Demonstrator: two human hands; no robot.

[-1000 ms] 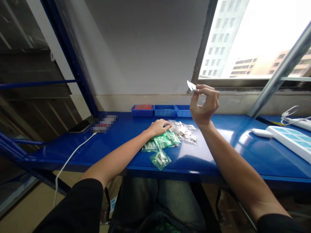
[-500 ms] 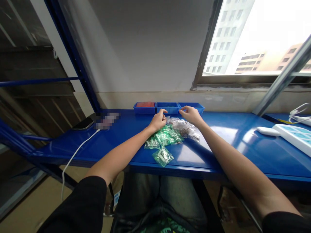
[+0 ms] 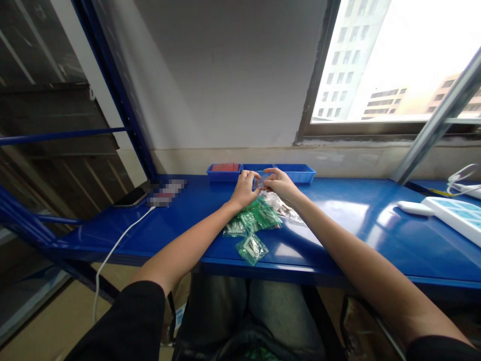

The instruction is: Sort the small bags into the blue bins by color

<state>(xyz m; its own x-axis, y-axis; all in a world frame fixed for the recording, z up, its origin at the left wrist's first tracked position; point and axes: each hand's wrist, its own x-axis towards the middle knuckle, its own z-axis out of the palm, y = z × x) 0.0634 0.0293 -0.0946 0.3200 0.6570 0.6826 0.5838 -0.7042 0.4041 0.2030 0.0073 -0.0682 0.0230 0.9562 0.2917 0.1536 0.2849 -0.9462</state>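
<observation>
My left hand (image 3: 244,188) and my right hand (image 3: 278,183) meet above the far part of a pile of small plastic bags. Between their fingertips they pinch a small clear bag (image 3: 262,179). Green bags (image 3: 259,216) lie under and in front of my left hand, and one green bag (image 3: 251,247) lies apart near the table's front edge. Clear bags (image 3: 283,208) with dark contents lie under my right wrist. Behind the hands stand three blue trays: the left tray (image 3: 224,172) holds something red, and the right tray (image 3: 298,173) shows only its rim.
The blue table (image 3: 356,220) runs along a wall under a window. A phone (image 3: 131,196) with a white cable (image 3: 112,250) lies at the left. A white mouse-like object (image 3: 412,207) and a white board (image 3: 456,213) lie at the right.
My right hand came down from head height, where it held a small clear bag, to the pile. Both hands then moved together and now pinch a clear bag between them.
</observation>
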